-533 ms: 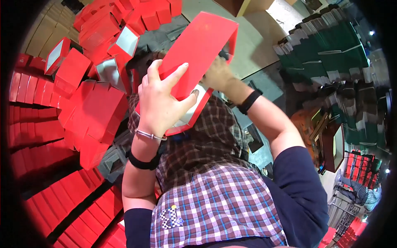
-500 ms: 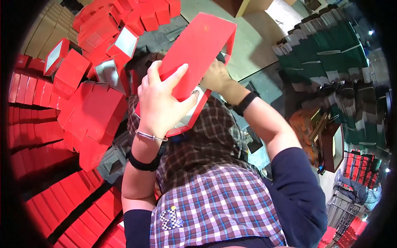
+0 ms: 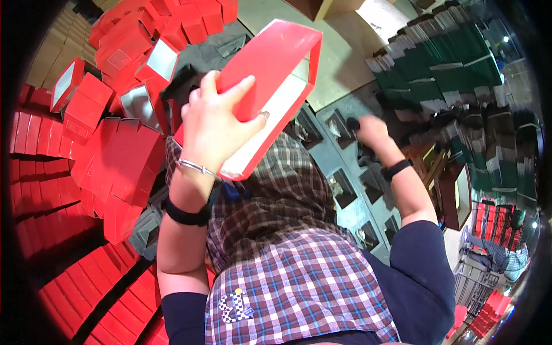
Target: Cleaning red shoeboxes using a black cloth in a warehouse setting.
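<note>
My left hand (image 3: 215, 121) grips an open red box (image 3: 273, 57), fingers spread over its red outer side and thumb at the edge of the opening. The box is tilted, and its white inside faces right. Away to the right, my right hand (image 3: 374, 133) is closed around a dark object with a round black end (image 3: 352, 123); most of it is hidden in the fist, so its kind does not show. That fist is over a grey metal panel (image 3: 329, 150) with several rectangular openings. Black bands circle both wrists, and a silver bangle is on the left one.
Red boxes (image 3: 115, 161) are heaped and stacked on the left, some open with white insides. Brown cartons (image 3: 52, 43) stand behind them. Bundled dark green sheets (image 3: 454, 75) are piled at right. A pale board (image 3: 276, 17) lies ahead. Another person (image 3: 500, 256) is at far right.
My right hand has left the box and moved right, over the grey panel. The box has turned in my left hand, so more of its white inside shows.
</note>
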### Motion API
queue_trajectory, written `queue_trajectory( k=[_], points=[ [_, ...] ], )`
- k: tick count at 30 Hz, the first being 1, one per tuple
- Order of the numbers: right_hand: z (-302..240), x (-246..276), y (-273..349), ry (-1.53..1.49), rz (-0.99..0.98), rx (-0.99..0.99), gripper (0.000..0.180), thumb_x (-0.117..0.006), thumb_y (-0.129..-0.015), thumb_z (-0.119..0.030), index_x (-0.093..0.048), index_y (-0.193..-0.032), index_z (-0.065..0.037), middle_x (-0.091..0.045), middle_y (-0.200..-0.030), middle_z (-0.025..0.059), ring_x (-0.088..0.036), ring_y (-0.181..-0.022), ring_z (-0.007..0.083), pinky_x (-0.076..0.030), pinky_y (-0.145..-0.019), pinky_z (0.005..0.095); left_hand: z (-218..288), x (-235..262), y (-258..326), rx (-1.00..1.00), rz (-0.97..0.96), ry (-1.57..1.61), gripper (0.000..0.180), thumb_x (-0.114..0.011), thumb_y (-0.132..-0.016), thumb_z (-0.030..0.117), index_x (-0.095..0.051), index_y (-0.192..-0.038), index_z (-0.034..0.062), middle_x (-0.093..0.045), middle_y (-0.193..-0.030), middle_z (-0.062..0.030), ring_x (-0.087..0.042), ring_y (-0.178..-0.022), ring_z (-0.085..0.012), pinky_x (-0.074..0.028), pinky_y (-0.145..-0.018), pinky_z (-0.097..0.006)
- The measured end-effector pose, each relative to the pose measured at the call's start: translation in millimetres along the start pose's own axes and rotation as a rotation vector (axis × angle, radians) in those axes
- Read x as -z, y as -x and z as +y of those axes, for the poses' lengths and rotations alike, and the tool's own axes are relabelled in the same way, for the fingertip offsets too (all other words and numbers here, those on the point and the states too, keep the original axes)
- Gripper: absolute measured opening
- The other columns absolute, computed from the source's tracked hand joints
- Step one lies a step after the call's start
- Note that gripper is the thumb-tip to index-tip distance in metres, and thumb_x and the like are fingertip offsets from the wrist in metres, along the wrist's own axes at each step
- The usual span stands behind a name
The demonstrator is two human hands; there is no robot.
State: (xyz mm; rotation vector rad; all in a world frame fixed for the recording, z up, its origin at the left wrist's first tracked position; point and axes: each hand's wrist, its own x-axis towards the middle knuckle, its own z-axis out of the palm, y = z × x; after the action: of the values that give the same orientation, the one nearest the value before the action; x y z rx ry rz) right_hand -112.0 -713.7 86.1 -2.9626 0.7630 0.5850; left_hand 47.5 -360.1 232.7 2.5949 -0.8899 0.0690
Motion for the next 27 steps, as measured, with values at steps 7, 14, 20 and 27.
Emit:
queue_trajectory(
  k=[7,14,20,27],
  points=[
    [-141.7,70.6,-36.4,-0.388,0.805,0.56,0.05,-0.073,-0.071,-0.019,-0.059,-0.117,-0.004,-0.059,-0.119,0.013,-0.057,-0.109,0.0347,-0.049,-0.09,0.0416,3.9,0.0,4.4,-0.044,0.024,0.067,0.062,-0.079,-0.07,0.043,-0.065,-0.128,0.0249,-0.046,-0.139,-0.0226,-0.052,-0.121,-0.0404,-0.044,-0.101,-0.049],
    [-263.0,7.6,15.2,-1.002,0.433,0.814,0.05,-0.059,-0.081,-0.021,-0.055,-0.128,-0.005,-0.056,-0.132,0.0185,-0.047,-0.126,0.0327,-0.035,-0.106,0.0443,-0.4,-12.7,17.4,-0.084,0.119,0.056,0.06,-0.078,-0.066,0.043,-0.068,-0.123,0.0257,-0.048,-0.135,-0.023,-0.051,-0.118,-0.0399,-0.04,-0.1,-0.05],
    [-261.4,21.4,32.4,-0.549,0.004,0.884,0.053,-0.068,-0.072,-0.009,-0.057,-0.124,-0.004,-0.058,-0.123,0.0209,-0.056,-0.114,0.0371,-0.046,-0.099,0.0444,-22.8,-1.9,25.9,-0.021,0.111,0.243,0.063,-0.083,-0.068,0.03,-0.065,-0.127,0.0186,-0.044,-0.139,-0.0212,-0.047,-0.127,-0.0338,-0.04,-0.104,-0.043],
    [-249.2,-2.1,-23.6,-0.376,0.599,0.71,0.029,-0.065,-0.076,-0.013,-0.061,-0.102,-0.001,-0.061,-0.112,0.0161,-0.059,-0.101,0.0316,-0.049,-0.091,0.04,-22.0,-9.5,31.9,-0.043,0.202,0.271,0.062,-0.084,-0.066,0.033,-0.067,-0.123,0.0184,-0.049,-0.133,-0.0211,-0.052,-0.12,-0.0374,-0.045,-0.099,-0.046]
  ],
)
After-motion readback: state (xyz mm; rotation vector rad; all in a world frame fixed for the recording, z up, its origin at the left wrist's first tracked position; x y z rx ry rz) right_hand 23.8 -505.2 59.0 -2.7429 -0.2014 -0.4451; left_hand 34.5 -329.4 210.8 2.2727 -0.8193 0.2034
